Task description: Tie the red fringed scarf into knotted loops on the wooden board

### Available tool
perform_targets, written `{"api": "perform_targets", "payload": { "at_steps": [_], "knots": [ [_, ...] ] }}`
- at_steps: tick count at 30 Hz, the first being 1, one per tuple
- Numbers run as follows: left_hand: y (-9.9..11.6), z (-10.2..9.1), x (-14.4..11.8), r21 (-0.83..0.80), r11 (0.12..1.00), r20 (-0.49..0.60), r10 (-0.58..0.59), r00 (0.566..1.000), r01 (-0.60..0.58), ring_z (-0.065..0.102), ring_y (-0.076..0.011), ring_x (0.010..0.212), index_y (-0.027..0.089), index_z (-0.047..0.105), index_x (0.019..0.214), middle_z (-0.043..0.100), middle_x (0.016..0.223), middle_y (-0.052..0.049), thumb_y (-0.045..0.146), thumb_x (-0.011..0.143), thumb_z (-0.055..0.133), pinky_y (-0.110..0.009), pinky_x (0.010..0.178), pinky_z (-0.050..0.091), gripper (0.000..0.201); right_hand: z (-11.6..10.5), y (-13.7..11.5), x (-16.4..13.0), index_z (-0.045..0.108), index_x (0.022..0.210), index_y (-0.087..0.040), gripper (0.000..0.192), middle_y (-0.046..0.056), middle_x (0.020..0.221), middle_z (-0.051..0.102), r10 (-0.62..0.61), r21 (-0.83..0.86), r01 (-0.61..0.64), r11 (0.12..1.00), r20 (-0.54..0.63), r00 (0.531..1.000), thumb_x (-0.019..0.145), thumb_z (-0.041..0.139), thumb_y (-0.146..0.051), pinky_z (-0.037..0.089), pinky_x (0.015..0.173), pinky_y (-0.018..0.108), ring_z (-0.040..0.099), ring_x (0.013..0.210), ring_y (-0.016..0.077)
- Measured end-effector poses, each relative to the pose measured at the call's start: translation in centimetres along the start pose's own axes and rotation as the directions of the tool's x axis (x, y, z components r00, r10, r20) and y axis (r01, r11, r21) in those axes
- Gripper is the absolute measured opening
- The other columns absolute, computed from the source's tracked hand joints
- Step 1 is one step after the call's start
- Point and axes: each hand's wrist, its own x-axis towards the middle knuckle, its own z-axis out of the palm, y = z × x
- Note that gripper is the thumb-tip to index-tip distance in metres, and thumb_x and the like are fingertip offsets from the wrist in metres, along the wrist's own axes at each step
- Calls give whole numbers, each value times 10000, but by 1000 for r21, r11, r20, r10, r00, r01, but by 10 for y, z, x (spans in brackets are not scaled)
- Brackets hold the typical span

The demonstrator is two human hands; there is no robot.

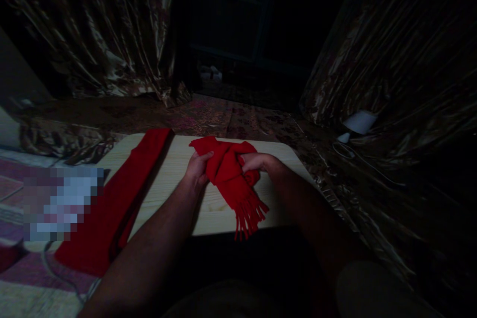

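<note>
A red fringed scarf is bunched up over the middle of a small light wooden table. My left hand grips its left side and my right hand grips its right side. The fringed end hangs down past the table's near edge. A second long red scarf lies flat along the table's left side, and its near end droops off the edge, apart from both hands.
Shiny patterned curtains hang at the back left and on the right. A white object and a cable lie on the floor at the right. Patterned rugs cover the floor to the left. The room is dark.
</note>
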Motion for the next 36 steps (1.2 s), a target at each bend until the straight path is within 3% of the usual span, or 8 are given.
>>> {"api": "perform_targets", "payload": {
  "at_steps": [4, 8, 14, 21, 26, 29, 32, 36],
  "knots": [
    [0, 0, 0, -21, 1000, -34, -2, 999, 1, 739, -256, 908, 137, 671, 1058, 765, 978, -91, 8, 629, 724, -440, 962, 574, 451, -6, 5, -33, 710, 1019, -154, 509, 61, 1002, 759, -25, 281, 3, 960, 77, 997, 521, 810, -131, 536, 910, 342, 707, 938, 230],
    [-1, 1, -1, -16, 998, -54, -53, 997, 53, 744, -263, 898, 125, 662, 1111, 764, 980, -105, 2, 643, 710, -450, 955, 578, 486, -11, 18, -61, 696, 938, -126, 428, 52, 884, 743, 94, 274, -122, 954, 113, 989, 542, 842, -193, 543, 792, 309, 693, 788, 196],
    [0, 4, -3, -39, 997, -55, -73, 996, 71, 744, -268, 906, 99, 668, 1120, 761, 1001, -129, -2, 684, 675, -450, 935, 590, 448, -3, 18, -104, 657, 1012, -173, 495, 35, 944, 719, -27, 398, -12, 917, 92, 995, 567, 862, -246, 530, 764, 264, 680, 833, 173],
    [-2, -1, 1, -24, 998, -48, -66, 997, 65, 744, -256, 866, 84, 663, 1088, 758, 968, -137, -18, 669, 675, -435, 901, 599, 432, 17, 20, -147, 704, 1029, -129, 518, 42, 839, 728, 289, -147, -251, 957, 398, 871, 669, 804, -488, 497, 649, 251, 664, 723, 167],
    [-4, 2, 0, 57, 995, -56, -77, 995, 80, 741, -263, 865, 80, 683, 987, 758, 962, -142, 16, 639, 729, -431, 916, 589, 356, 43, 5, -171, 770, 838, -145, 471, 25, 704, 700, 562, -763, -82, 642, 394, 728, 695, 773, -593, 417, 558, 244, 610, 588, 147],
    [-5, 5, -4, 143, 981, -34, -127, 991, 131, 741, -286, 870, 78, 701, 955, 761, 944, -147, 38, 595, 777, -439, 908, 589, 370, 43, -16, -166, 774, 800, -156, 391, 24, 687, 709, 418, -799, -2, 601, 313, 853, 776, 721, -543, 383, 545, 236, 587, 557, 125],
    [-6, 6, -6, 215, 964, 8, -164, 986, 158, 741, -299, 870, 82, 709, 952, 763, 941, -148, 66, 545, 829, -440, 882, 594, 425, 27, -29, -132, 777, 865, -155, 218, 26, 754, 736, 34, -724, 22, 689, 63, 997, 831, 688, -351, 413, 614, 217, 632, 661, 126],
    [-6, 3, -7, 251, 957, 20, -155, 988, 145, 743, -292, 842, 85, 705, 959, 764, 934, -148, 100, 527, 848, -431, 847, 598, 455, -3, -27, -59, 776, 1003, -174, 242, 48, 1004, 760, -390, -672, 92, 735, -308, 868, 870, 579, -128, 468, 798, 234, 673, 876, 147]
  ]
}}
